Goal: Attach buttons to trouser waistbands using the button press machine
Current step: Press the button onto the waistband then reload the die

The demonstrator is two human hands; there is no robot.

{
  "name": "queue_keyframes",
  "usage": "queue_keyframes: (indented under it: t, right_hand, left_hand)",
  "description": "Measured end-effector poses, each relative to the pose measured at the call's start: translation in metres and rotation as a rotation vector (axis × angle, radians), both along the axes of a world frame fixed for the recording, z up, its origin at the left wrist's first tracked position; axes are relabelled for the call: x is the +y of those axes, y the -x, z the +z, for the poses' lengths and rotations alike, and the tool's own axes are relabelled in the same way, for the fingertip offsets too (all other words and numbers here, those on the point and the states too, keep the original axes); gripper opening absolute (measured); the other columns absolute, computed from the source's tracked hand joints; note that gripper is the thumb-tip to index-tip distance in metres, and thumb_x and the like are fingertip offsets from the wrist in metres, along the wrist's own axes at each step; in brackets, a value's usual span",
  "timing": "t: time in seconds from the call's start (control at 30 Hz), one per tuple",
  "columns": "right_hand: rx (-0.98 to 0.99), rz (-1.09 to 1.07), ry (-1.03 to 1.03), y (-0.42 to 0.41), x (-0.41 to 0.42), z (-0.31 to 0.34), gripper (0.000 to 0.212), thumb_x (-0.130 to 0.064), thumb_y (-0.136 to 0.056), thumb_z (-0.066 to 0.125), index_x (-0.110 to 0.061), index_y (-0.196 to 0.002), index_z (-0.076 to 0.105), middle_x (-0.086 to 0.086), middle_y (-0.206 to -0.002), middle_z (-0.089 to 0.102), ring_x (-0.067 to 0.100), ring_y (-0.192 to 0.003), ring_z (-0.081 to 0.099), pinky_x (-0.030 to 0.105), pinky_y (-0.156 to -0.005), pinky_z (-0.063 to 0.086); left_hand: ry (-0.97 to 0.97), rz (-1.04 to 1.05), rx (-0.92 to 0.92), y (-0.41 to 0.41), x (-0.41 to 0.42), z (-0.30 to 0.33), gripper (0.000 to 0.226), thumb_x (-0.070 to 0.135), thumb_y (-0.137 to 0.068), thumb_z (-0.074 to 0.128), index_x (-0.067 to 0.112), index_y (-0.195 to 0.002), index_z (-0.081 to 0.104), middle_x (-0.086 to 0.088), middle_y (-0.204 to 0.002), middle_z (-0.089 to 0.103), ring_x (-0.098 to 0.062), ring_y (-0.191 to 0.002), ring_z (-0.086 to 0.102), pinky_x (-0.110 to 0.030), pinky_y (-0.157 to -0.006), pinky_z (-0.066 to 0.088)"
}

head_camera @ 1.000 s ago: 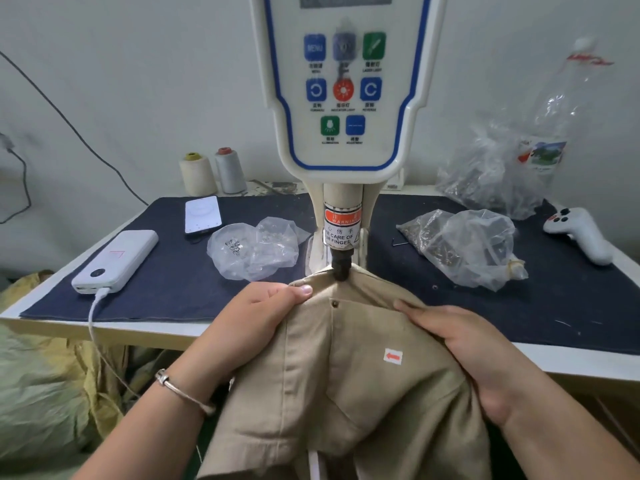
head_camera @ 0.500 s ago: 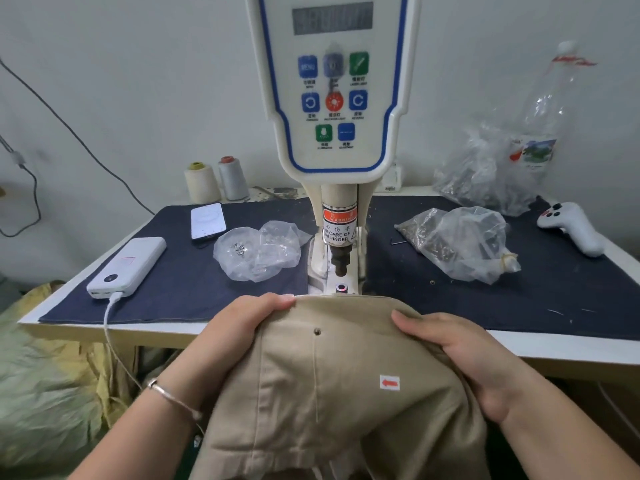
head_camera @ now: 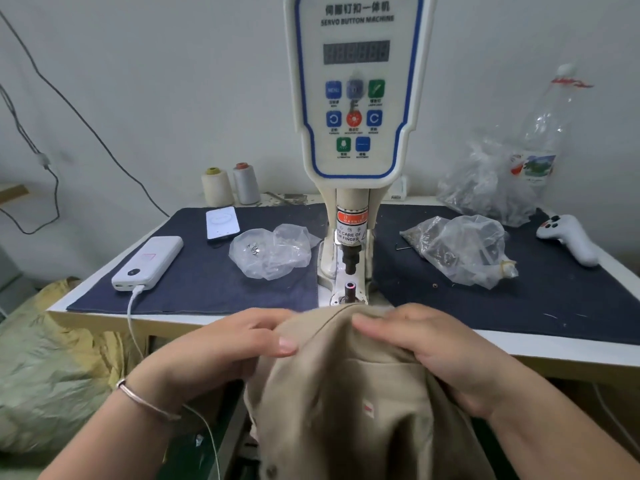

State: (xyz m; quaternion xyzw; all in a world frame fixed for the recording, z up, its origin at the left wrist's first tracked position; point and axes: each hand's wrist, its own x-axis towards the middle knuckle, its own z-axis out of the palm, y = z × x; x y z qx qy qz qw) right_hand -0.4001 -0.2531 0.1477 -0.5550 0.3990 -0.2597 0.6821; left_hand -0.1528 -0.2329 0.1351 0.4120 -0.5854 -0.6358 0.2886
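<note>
Beige trousers (head_camera: 346, 393) hang off the table's front edge, bunched between my hands. My left hand (head_camera: 221, 348) grips the fabric's upper left, thumb on top. My right hand (head_camera: 426, 344) grips the upper right. The white button press machine (head_camera: 356, 98) stands at the table's middle, its punch (head_camera: 350, 261) raised above the small lower die (head_camera: 349, 289). The trousers lie just in front of the die, not under the punch. A small red sticker (head_camera: 367, 407) shows on the cloth.
Dark blue cloth (head_camera: 207, 282) covers the table. On it lie a clear bag of buttons (head_camera: 273, 251), a second bag of parts (head_camera: 460, 247), a power bank (head_camera: 149, 263) with cable, a phone (head_camera: 222, 223), a white controller (head_camera: 568, 240); thread cones (head_camera: 230, 185) stand behind.
Both hands pulled the trousers back toward me, out from under the punch, and bunched the fabric. The punch has risen and the lower die is now uncovered.
</note>
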Motion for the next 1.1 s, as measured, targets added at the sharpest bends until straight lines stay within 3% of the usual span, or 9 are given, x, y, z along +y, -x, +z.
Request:
queue_keyframes:
  t: [0.07, 0.17, 0.27, 0.4, 0.57, 0.73, 0.87, 0.97, 1.1]
  right_hand:
    - [0.071, 0.084, 0.029, -0.013, 0.002, -0.001, 0.041, -0.039, -0.084, 0.071, 0.001, -0.088, 0.07, 0.018, -0.096, 0.071, 0.025, -0.083, 0.063, 0.033, -0.077, 0.048]
    - [0.159, 0.135, 0.099, -0.021, 0.003, 0.0, 0.032, -0.041, -0.09, 0.062, -0.013, -0.08, 0.075, 0.008, -0.089, 0.073, 0.018, -0.081, 0.066, 0.033, -0.083, 0.048]
    - [0.205, 0.133, 0.146, -0.015, 0.0, 0.004, 0.038, -0.047, -0.083, 0.068, -0.01, -0.089, 0.076, 0.011, -0.095, 0.075, 0.027, -0.094, 0.071, 0.042, -0.096, 0.051]
    - [0.308, 0.254, 0.19, 0.014, -0.006, 0.011, 0.061, -0.052, -0.055, 0.082, -0.001, -0.086, 0.07, 0.007, -0.078, 0.066, 0.016, -0.072, 0.058, 0.031, -0.068, 0.044]
    - [0.162, 0.413, 0.069, 0.042, -0.016, 0.008, 0.028, -0.009, -0.066, 0.079, -0.008, -0.093, 0.076, 0.015, -0.09, 0.073, 0.019, -0.076, 0.069, 0.024, -0.067, 0.054]
    - [-0.137, 0.206, -0.066, 0.037, -0.021, -0.01, 0.02, 0.002, -0.064, 0.072, -0.009, -0.08, 0.071, 0.013, -0.078, 0.069, 0.019, -0.067, 0.066, 0.023, -0.062, 0.053]
    - [-0.104, 0.027, -0.018, 0.028, -0.019, -0.017, 0.029, -0.001, -0.059, 0.08, -0.011, -0.083, 0.069, 0.016, -0.078, 0.068, 0.022, -0.066, 0.066, 0.026, -0.061, 0.054]
    - [0.023, -0.027, 0.091, 0.023, -0.022, -0.016, 0.026, -0.006, -0.065, 0.086, -0.013, -0.084, 0.07, 0.012, -0.079, 0.07, 0.018, -0.068, 0.067, 0.024, -0.062, 0.054]
    - [0.497, -0.378, 0.474, 0.05, -0.061, -0.025, 0.007, -0.021, -0.086, 0.072, -0.022, -0.08, 0.067, 0.0, -0.08, 0.073, 0.016, -0.079, 0.068, 0.032, -0.076, 0.057]
  left_hand:
    - [0.069, -0.052, -0.071, 0.013, -0.002, 0.008, 0.063, 0.049, -0.068, 0.086, 0.009, -0.114, 0.067, -0.017, -0.104, 0.068, -0.027, -0.094, 0.061, -0.035, -0.083, 0.045]
    - [0.187, -0.091, -0.266, 0.034, -0.004, 0.021, 0.047, 0.042, -0.065, 0.087, 0.022, -0.103, 0.07, -0.006, -0.094, 0.069, -0.015, -0.086, 0.062, -0.028, -0.081, 0.046]
    - [0.22, -0.091, -0.391, 0.049, -0.003, 0.02, 0.038, 0.042, -0.065, 0.085, 0.015, -0.086, 0.07, 0.002, -0.077, 0.066, -0.009, -0.074, 0.06, -0.026, -0.074, 0.046]
    - [0.023, -0.159, -0.147, 0.048, 0.001, 0.018, 0.018, 0.021, -0.082, 0.073, 0.014, -0.066, 0.067, 0.005, -0.059, 0.054, -0.004, -0.052, 0.047, -0.016, -0.053, 0.036]
    - [-0.149, -0.214, 0.105, 0.039, 0.003, 0.01, 0.017, 0.026, -0.082, 0.079, 0.01, -0.088, 0.077, -0.001, -0.077, 0.073, -0.01, -0.067, 0.069, -0.021, -0.066, 0.053]
    - [-0.215, -0.126, 0.218, 0.04, 0.001, 0.001, 0.029, 0.04, -0.085, 0.077, 0.011, -0.088, 0.078, 0.001, -0.079, 0.074, -0.008, -0.07, 0.069, -0.019, -0.066, 0.053]
    - [-0.16, -0.097, 0.146, 0.038, -0.006, -0.002, 0.04, 0.045, -0.067, 0.09, 0.012, -0.086, 0.078, -0.003, -0.078, 0.073, -0.01, -0.067, 0.069, -0.02, -0.063, 0.054]
    - [-0.174, -0.058, 0.113, 0.03, -0.013, -0.011, 0.04, 0.022, -0.065, 0.092, -0.002, -0.092, 0.075, -0.017, -0.082, 0.073, -0.021, -0.069, 0.071, -0.026, -0.063, 0.056]
    - [-0.278, -0.011, 0.182, 0.027, -0.024, -0.022, 0.05, 0.011, -0.066, 0.088, -0.014, -0.104, 0.068, -0.031, -0.094, 0.07, -0.035, -0.079, 0.073, -0.035, -0.071, 0.059]
